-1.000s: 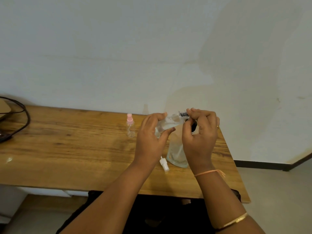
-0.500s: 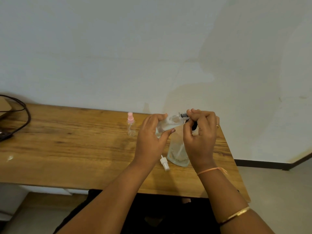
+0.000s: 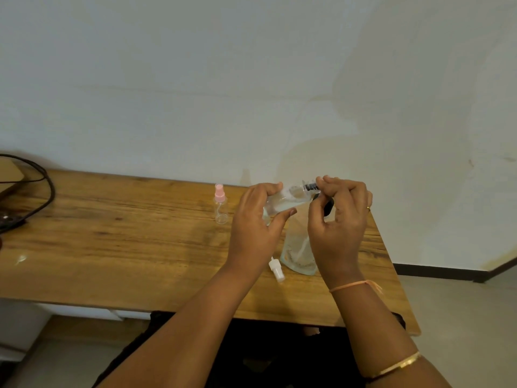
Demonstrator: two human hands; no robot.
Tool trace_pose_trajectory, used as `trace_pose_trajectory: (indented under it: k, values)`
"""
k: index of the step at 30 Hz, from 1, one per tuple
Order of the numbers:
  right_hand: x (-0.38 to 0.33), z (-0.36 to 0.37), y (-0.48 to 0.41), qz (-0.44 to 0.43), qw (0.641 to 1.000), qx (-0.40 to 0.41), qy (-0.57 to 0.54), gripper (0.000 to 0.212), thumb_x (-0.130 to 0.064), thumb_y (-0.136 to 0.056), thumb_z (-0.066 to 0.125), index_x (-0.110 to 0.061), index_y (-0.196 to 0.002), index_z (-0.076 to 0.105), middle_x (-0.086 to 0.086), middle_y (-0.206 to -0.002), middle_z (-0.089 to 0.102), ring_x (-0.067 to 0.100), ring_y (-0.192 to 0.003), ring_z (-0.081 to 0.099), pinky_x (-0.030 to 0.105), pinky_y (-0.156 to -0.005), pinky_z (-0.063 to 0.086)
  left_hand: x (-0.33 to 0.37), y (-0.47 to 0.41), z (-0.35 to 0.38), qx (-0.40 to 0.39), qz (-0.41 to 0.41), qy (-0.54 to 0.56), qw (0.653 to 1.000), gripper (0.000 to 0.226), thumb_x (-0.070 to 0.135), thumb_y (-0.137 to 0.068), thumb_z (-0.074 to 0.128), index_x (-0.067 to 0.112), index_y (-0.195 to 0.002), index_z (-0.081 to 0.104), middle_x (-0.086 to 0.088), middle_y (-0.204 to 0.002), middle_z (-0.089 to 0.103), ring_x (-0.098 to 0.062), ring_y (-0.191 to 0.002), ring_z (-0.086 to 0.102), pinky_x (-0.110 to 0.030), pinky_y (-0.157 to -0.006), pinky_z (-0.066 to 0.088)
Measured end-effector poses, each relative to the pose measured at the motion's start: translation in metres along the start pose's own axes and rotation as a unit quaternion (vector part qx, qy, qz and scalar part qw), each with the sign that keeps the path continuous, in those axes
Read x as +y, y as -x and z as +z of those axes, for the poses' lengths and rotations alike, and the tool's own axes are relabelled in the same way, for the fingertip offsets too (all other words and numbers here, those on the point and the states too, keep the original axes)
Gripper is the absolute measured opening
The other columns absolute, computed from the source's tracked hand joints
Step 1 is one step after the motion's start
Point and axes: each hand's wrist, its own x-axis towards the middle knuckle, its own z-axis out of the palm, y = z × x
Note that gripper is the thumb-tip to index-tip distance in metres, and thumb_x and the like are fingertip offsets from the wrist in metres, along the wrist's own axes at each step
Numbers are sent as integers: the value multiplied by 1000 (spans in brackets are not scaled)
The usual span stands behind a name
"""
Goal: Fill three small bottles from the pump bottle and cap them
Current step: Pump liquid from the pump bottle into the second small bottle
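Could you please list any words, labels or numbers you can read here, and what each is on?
None can be read.
The clear pouch has a faint band of marks near its bottom, too blurred to read.
The pink-capped bottle, the held small bottle and the white spray cap show no lettering.

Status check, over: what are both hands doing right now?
Left hand grips small clear bottle, tilted. Right hand pinches black cap at its neck. Nothing in the way.

There is one view only — a wide-angle camera worn on the head, looking forward and down. The table (image 3: 140, 247) lies close below it; the wall (image 3: 251, 79) behind fills the upper half.
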Motion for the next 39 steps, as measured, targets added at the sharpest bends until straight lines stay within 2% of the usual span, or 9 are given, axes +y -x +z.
trace_pose_trajectory:
  k: [5,8,12,16,20,23,27,32,39]
  values:
    - [6,2,5,1,1000,-12,15,18,-1,-80,52,1,-93,65,13,-89,56,23,-91,52,16,-84,35,-4,3,-1,-11,1,-30,999,36,19,-74,77,16,-107,61,27,-98,48,18,-100,45,-6,-81,42]
    - [1,1,5,2,1000,-4,7,19,-2,-81,51,0,-93,65,12,-89,56,22,-91,53,13,-87,31,-2,4,0,-7,-4,-28,1000,36,18,-75,77,17,-107,60,27,-98,48,18,-101,45,-7,-83,42]
    - [-7,0,0,15,1000,13,-11,19,3,-78,54,-2,-92,66,3,-93,53,9,-94,49,23,-83,36,5,4,-2,5,-10,-8,1000,38,18,-76,76,28,-104,53,27,-99,49,14,-102,47,-12,-87,45]
    - [-7,0,-3,18,1000,11,-2,19,0,-79,54,-4,-92,67,6,-92,56,15,-90,49,23,-76,39,5,2,-2,10,-8,-2,1000,40,18,-76,77,29,-105,52,27,-102,50,7,-103,51,-21,-87,49]
    - [-3,1,-1,7,1000,20,-7,18,1,-79,55,-2,-92,66,-1,-93,50,12,-91,49,22,-79,36,3,0,0,-1,-3,-17,1000,36,20,-76,76,20,-106,57,28,-101,48,10,-100,50,-14,-86,46]
    - [4,2,2,-3,1000,7,4,18,8,-74,59,0,-89,66,7,-86,56,10,-90,49,22,-80,35,0,1,0,-17,-10,-30,999,35,20,-75,77,15,-105,60,28,-98,47,13,-98,47,-5,-83,40]
    - [5,2,3,4,1000,0,7,17,6,-76,58,-2,-89,65,7,-88,56,11,-90,48,31,-75,43,2,4,0,-17,-18,-27,999,36,20,-75,76,16,-107,60,27,-98,48,17,-99,45,-2,-82,38]
    - [-5,-5,0,21,1000,-6,-11,23,7,-80,56,-4,-97,67,-2,-97,51,19,-93,52,12,-81,36,4,5,-2,-30,-37,-9,999,37,22,-80,73,18,-112,56,26,-102,48,4,-102,49,-13,-86,44]
    - [0,-12,-12,49,998,-30,-17,28,5,-84,52,-5,-106,67,-3,-103,52,15,-98,48,1,-82,34,-4,-2,-10,-25,-87,22,996,36,26,-86,67,17,-117,51,15,-106,54,-8,-101,56,-31,-80,53]
